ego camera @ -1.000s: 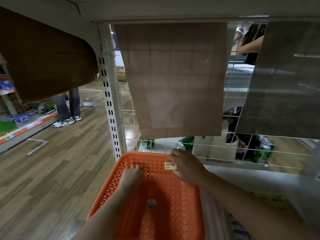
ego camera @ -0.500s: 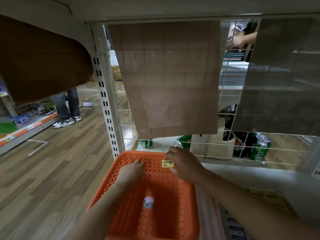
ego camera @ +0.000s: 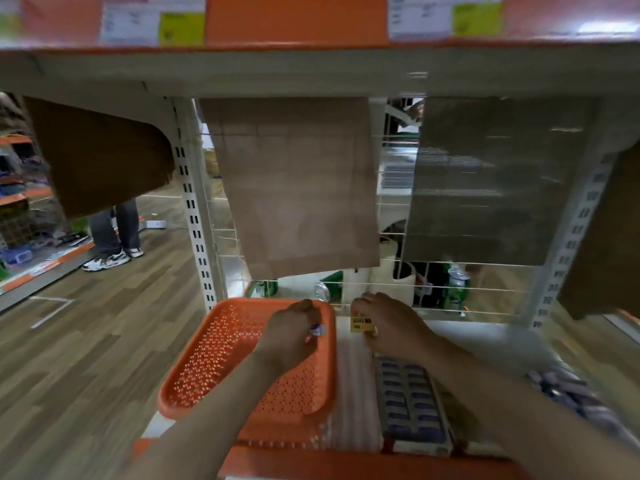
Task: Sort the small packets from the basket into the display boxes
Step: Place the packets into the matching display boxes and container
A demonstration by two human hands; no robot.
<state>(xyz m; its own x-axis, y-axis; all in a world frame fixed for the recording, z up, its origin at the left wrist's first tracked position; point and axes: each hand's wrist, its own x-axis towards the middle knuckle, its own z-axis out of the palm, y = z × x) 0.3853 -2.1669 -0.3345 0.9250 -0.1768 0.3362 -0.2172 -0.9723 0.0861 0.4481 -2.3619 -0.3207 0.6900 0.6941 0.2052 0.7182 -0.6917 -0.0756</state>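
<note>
Yellow packet (ego camera: 362, 323): pinched between the thumb and curled fingers of the right hand (ego camera: 391, 327), held above the shelf (ego camera: 485, 341), just right of the basket (ego camera: 221, 358) rim and beyond the far end of the box (ego camera: 412, 407). Blue-white packet (ego camera: 318, 330): gripped in the curled fingers of the left hand (ego camera: 291, 337), over the far right corner of the basket; blurred, its print unreadable. Basket: orange, perforated, lying at the left end of the shelf with its near edge at the shelf front. Box: filled with rows of blue packets, set right of the basket under the right forearm. Purple packets (ego camera: 561, 389): farther right, blurred. Behind the hands, a wire grid (ego camera: 485, 289) carries a tan cloth (ego camera: 298, 188) and a grey cloth (ego camera: 491, 181); a brown cloth (ego camera: 100, 157) hangs at left. A green can (ego camera: 458, 285) stands beyond the grid. On the wood floor (ego camera: 86, 358) at left, a person's legs (ego camera: 116, 230).
</note>
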